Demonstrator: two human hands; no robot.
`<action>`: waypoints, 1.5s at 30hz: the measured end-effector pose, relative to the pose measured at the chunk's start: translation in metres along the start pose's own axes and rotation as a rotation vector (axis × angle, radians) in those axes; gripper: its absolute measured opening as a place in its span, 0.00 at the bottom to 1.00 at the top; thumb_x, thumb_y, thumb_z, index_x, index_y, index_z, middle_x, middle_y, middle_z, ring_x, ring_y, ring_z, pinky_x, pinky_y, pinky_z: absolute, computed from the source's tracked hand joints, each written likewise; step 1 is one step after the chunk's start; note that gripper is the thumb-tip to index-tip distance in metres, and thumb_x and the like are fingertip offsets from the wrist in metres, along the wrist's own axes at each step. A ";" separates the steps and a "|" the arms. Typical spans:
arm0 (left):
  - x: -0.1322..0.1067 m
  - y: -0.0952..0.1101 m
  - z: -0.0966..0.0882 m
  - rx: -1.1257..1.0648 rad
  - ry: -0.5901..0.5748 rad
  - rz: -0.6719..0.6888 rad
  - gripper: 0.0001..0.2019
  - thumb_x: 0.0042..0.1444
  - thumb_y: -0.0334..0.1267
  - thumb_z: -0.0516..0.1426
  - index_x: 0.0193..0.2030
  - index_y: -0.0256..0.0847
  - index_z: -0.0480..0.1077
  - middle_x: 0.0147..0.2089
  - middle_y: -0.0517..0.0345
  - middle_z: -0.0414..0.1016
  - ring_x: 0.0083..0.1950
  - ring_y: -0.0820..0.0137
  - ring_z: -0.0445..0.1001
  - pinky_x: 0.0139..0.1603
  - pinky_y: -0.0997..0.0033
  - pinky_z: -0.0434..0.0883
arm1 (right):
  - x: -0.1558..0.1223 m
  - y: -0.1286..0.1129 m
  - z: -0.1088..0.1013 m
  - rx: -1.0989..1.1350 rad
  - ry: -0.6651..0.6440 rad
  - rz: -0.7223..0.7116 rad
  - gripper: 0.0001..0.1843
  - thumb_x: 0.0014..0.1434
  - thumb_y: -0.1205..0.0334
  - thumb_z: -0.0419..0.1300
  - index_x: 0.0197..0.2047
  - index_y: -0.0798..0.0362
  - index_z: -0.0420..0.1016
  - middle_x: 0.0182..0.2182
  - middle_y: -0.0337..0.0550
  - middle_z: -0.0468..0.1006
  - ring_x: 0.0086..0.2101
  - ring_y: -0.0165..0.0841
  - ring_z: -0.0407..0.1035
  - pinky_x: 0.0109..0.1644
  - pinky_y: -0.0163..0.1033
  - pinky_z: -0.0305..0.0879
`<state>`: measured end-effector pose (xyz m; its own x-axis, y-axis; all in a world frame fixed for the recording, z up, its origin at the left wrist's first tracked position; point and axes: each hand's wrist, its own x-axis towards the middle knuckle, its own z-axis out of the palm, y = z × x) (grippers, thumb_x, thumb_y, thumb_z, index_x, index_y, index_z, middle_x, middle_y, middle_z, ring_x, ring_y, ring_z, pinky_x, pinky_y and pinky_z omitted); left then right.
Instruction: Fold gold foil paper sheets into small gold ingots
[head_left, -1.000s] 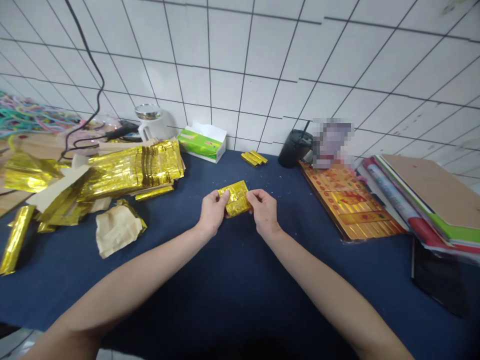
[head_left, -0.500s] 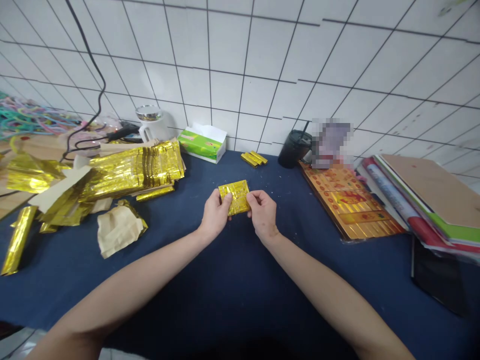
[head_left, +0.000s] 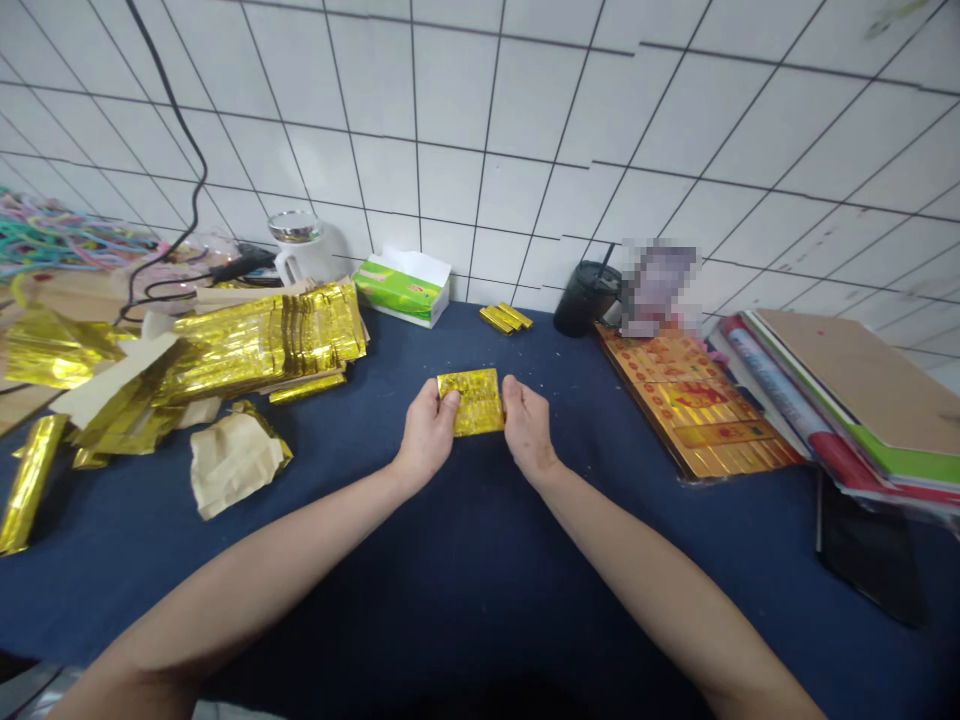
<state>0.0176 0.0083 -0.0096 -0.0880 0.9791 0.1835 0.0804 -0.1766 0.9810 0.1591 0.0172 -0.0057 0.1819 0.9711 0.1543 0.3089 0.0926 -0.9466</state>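
A small folded rectangle of gold foil paper (head_left: 478, 405) is held just above the dark blue tabletop, in front of me. My left hand (head_left: 429, 430) pinches its left side, the thumb lying over the front and the fingers behind. At the right edge is my right hand (head_left: 529, 425), its thumb upright along the border and its fingers curled, partly hidden behind the paper. Farther back, toward the wall, lie several narrow folded gold strips (head_left: 506, 318).
To the left are a pile of gold foil sheets (head_left: 255, 340), a crumpled foil-backed paper (head_left: 236, 460), and a gold roll (head_left: 31, 480). A green tissue pack (head_left: 401, 288), white mug (head_left: 298, 250) and black cup (head_left: 587, 298) line the wall. Orange-gold packets (head_left: 697, 400) and stacked folders (head_left: 862, 390) lie right.
The right thumb has moved from over the paper's corner to its right edge, and more of the gold surface shows. The left hand keeps its pinch.
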 end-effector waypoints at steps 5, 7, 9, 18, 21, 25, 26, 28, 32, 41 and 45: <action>0.004 -0.001 -0.003 -0.008 0.011 0.005 0.10 0.54 0.43 0.52 0.33 0.38 0.63 0.30 0.59 0.67 0.31 0.72 0.66 0.31 0.74 0.64 | 0.007 0.000 -0.007 0.014 0.007 0.002 0.27 0.59 0.38 0.40 0.21 0.50 0.57 0.17 0.36 0.59 0.21 0.29 0.56 0.25 0.36 0.54; 0.002 -0.001 0.000 -0.017 -0.017 0.006 0.10 0.55 0.43 0.52 0.35 0.38 0.64 0.31 0.58 0.68 0.32 0.71 0.67 0.32 0.74 0.65 | 0.003 -0.002 -0.005 0.031 -0.061 -0.009 0.27 0.59 0.39 0.41 0.22 0.51 0.60 0.19 0.38 0.63 0.23 0.30 0.59 0.26 0.35 0.56; -0.001 0.001 0.001 -0.024 -0.038 0.007 0.10 0.55 0.43 0.52 0.36 0.37 0.64 0.33 0.57 0.69 0.33 0.70 0.68 0.34 0.73 0.65 | -0.001 -0.003 -0.002 0.042 -0.126 -0.020 0.26 0.58 0.40 0.44 0.23 0.52 0.63 0.21 0.39 0.66 0.24 0.30 0.61 0.27 0.35 0.57; -0.002 0.003 0.002 -0.035 -0.033 0.000 0.09 0.55 0.42 0.53 0.34 0.37 0.64 0.31 0.58 0.68 0.31 0.72 0.67 0.31 0.75 0.65 | -0.003 -0.004 -0.001 0.064 -0.232 -0.059 0.23 0.58 0.44 0.46 0.25 0.53 0.65 0.21 0.38 0.67 0.23 0.29 0.60 0.26 0.34 0.57; -0.001 0.002 0.002 -0.041 -0.027 -0.007 0.10 0.54 0.43 0.53 0.30 0.38 0.63 0.26 0.61 0.67 0.26 0.75 0.65 0.27 0.77 0.63 | -0.004 -0.001 0.001 0.045 -0.210 -0.074 0.22 0.58 0.44 0.48 0.24 0.53 0.64 0.21 0.38 0.66 0.23 0.29 0.60 0.26 0.34 0.57; 0.010 0.002 -0.008 -0.045 0.051 -0.043 0.12 0.56 0.45 0.51 0.29 0.39 0.61 0.14 0.68 0.59 0.16 0.78 0.57 0.18 0.81 0.56 | 0.001 0.003 -0.004 0.032 -0.084 -0.089 0.22 0.60 0.45 0.44 0.26 0.53 0.63 0.23 0.38 0.66 0.24 0.29 0.60 0.27 0.34 0.56; 0.014 0.002 -0.011 -0.049 0.078 -0.055 0.12 0.57 0.46 0.50 0.29 0.39 0.60 0.13 0.69 0.58 0.14 0.78 0.55 0.17 0.81 0.55 | 0.001 0.004 -0.005 0.025 -0.064 -0.095 0.22 0.60 0.45 0.43 0.26 0.53 0.62 0.23 0.38 0.66 0.24 0.29 0.59 0.27 0.34 0.55; 0.021 0.005 -0.016 -0.064 0.104 -0.082 0.14 0.57 0.49 0.49 0.31 0.40 0.60 0.14 0.69 0.59 0.13 0.78 0.55 0.15 0.81 0.53 | 0.001 0.003 -0.006 0.009 -0.074 -0.114 0.21 0.60 0.46 0.44 0.26 0.52 0.62 0.22 0.38 0.65 0.23 0.29 0.59 0.26 0.34 0.54; 0.021 0.011 -0.014 -0.100 0.018 -0.124 0.20 0.55 0.56 0.47 0.29 0.39 0.62 0.17 0.65 0.62 0.15 0.76 0.60 0.14 0.79 0.56 | -0.006 -0.001 -0.002 -0.037 -0.165 -0.161 0.19 0.60 0.49 0.46 0.25 0.52 0.63 0.20 0.37 0.66 0.22 0.29 0.59 0.25 0.33 0.53; 0.005 0.004 0.003 -0.049 0.095 -0.058 0.18 0.57 0.50 0.48 0.23 0.40 0.55 0.21 0.66 0.55 0.20 0.78 0.55 0.19 0.79 0.55 | -0.020 -0.007 0.011 -0.160 -0.092 -0.170 0.18 0.60 0.51 0.46 0.22 0.51 0.58 0.18 0.35 0.61 0.21 0.28 0.55 0.26 0.35 0.50; 0.005 0.006 0.002 0.024 0.104 -0.037 0.17 0.58 0.47 0.47 0.22 0.40 0.55 0.21 0.66 0.54 0.21 0.78 0.54 0.19 0.78 0.54 | -0.026 -0.009 0.014 -0.142 -0.104 -0.164 0.18 0.59 0.51 0.47 0.22 0.50 0.57 0.18 0.34 0.60 0.20 0.27 0.55 0.26 0.34 0.50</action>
<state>0.0195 0.0127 -0.0031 -0.1943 0.9688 0.1537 0.0984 -0.1366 0.9857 0.1387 -0.0054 -0.0048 0.0236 0.9637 0.2659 0.4561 0.2262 -0.8607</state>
